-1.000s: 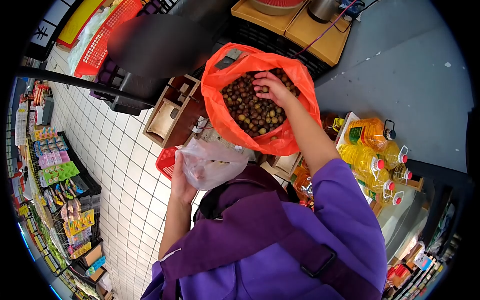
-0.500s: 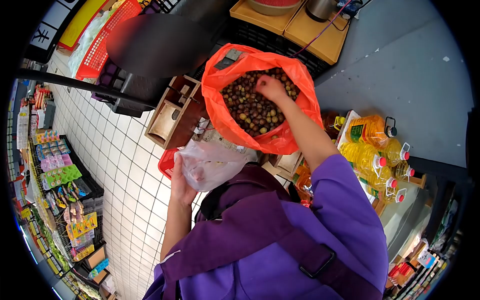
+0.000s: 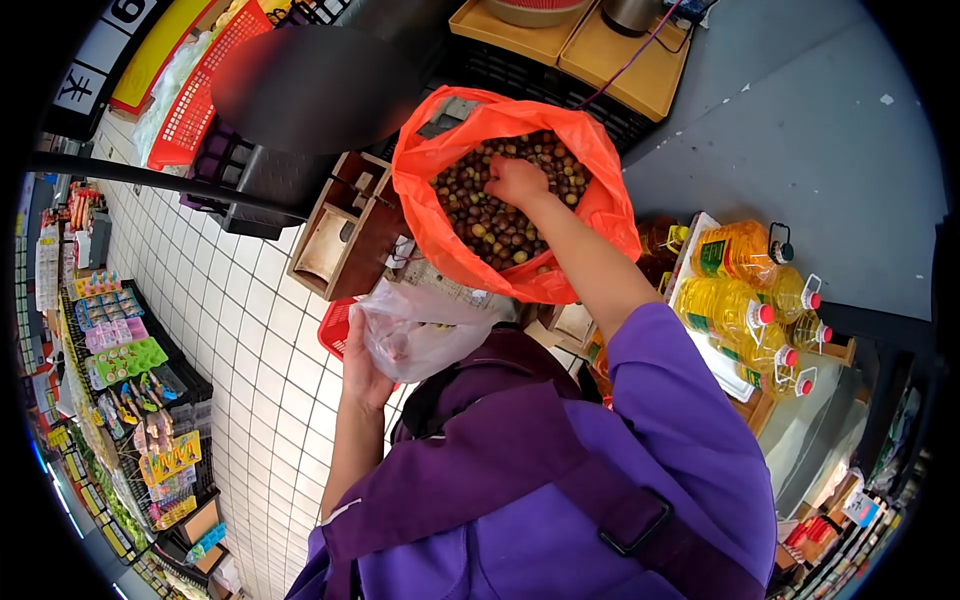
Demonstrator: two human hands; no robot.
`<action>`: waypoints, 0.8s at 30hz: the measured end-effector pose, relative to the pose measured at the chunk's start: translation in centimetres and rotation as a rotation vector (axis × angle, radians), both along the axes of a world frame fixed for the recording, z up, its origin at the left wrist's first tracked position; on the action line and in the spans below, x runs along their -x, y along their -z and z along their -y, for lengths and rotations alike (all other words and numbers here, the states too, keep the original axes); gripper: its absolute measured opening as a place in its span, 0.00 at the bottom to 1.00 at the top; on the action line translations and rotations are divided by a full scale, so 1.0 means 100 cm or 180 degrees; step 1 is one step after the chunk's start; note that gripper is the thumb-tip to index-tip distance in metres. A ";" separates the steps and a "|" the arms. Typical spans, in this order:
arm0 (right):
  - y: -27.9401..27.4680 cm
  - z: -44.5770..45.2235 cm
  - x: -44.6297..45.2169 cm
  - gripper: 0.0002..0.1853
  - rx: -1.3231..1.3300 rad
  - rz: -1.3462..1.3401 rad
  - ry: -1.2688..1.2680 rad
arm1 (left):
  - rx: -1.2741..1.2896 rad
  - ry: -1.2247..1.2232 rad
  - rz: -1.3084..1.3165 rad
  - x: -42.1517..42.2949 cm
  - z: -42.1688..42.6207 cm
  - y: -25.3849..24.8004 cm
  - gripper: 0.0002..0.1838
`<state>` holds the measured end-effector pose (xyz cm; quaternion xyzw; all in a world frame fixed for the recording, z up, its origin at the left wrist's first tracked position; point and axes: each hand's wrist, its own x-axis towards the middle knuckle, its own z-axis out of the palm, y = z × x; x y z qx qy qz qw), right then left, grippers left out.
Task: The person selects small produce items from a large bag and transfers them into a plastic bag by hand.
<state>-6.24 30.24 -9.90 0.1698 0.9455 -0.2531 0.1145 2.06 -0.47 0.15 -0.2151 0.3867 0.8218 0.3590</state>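
Observation:
A large red-orange plastic bag (image 3: 603, 207) stands wide open in front of me, filled with small round brown and green fruits (image 3: 500, 238) that look like jujubes. My right hand (image 3: 517, 182) is down among them, its fingers curled together at the surface of the pile. Whatever lies between those fingertips is hidden. Nearer my body, my left hand (image 3: 366, 374) grips a thin, translucent plastic bag (image 3: 430, 330) by its left side. A few small things show faintly through that bag.
Left of the fruit bag is a wooden drawer box (image 3: 345, 228). Cooking-oil bottles (image 3: 735, 305) stand on the right beside a grey surface (image 3: 780, 150). Yellow trays (image 3: 640, 70) lie at the back. A rack of packaged goods (image 3: 140, 370) stands at far left over the tiled floor.
My right hand has shifted slightly left within the pile of fruits, fingers still curled. My left hand keeps its hold on the translucent bag. The view has moved a little.

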 end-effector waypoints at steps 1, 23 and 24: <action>-0.004 -0.002 0.000 0.14 0.0254 0.0054 0.0099 | 0.0157 -0.0101 0.0048 -0.001 -0.004 -0.005 0.22; -0.002 -0.032 -0.022 0.13 0.0661 -0.0953 0.1318 | 0.0133 -0.0158 -0.0031 -0.005 0.005 0.005 0.24; -0.002 -0.044 -0.021 0.15 0.0382 -0.0956 0.1286 | 0.0132 -0.0154 -0.0025 -0.005 0.005 0.005 0.24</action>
